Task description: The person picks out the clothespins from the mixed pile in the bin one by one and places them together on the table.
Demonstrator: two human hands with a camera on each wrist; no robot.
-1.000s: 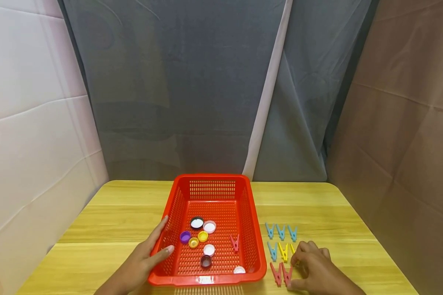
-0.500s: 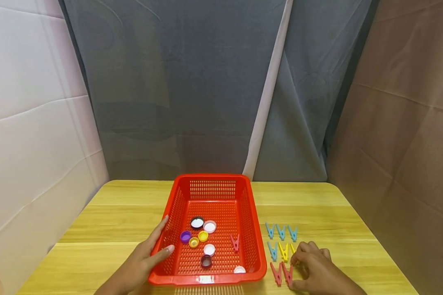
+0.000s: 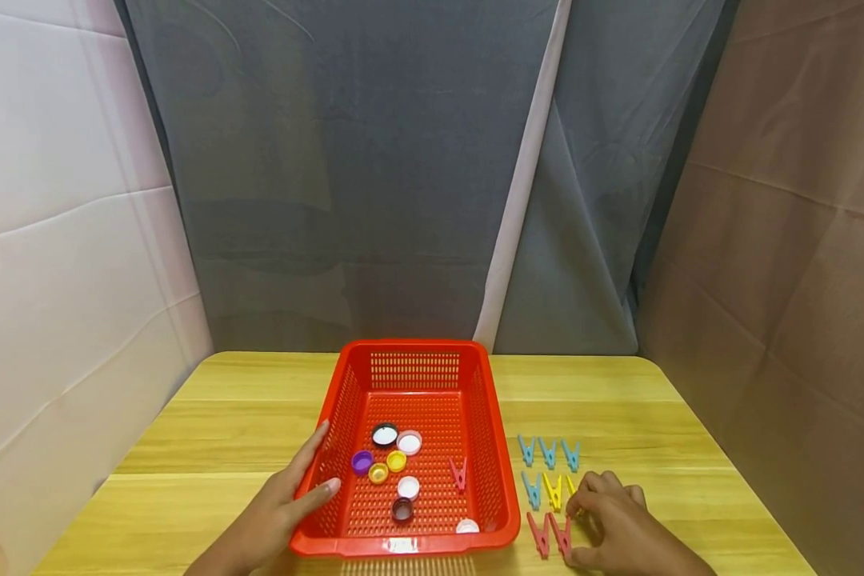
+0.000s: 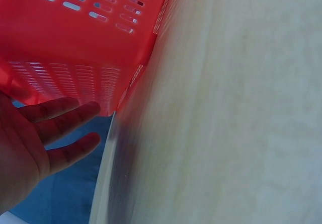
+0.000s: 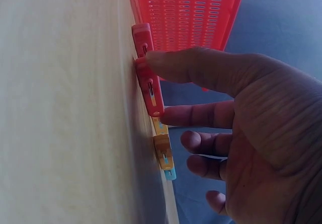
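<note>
My left hand (image 3: 277,512) holds the left rim of a red plastic basket (image 3: 403,546), thumb over the rim and fingers along the outside. In the left wrist view, several of its fingers stretch out beside the basket wall (image 4: 65,43). My right hand (image 3: 615,524) pinches a red clothespin (image 3: 562,536) on the table between thumb and index finger, its other fingers loosely bent. Another red clothespin (image 3: 538,534) lies just left of it. Behind them lie a yellow clothespin (image 3: 552,492), a second yellow one partly hidden by the fingers, and a blue clothespin (image 3: 531,490).
Inside the basket are several bottle caps, among them a purple cap (image 3: 362,462) and a black-rimmed cap (image 3: 385,435), plus a single red clothespin (image 3: 458,474). Blue clothespins (image 3: 548,453) form the back row on the wooden table (image 3: 187,480). Cloth screens surround the table.
The red clothespin under my right fingertips has turned and shifted very slightly to the right. The left hand and basket have stayed in place.
</note>
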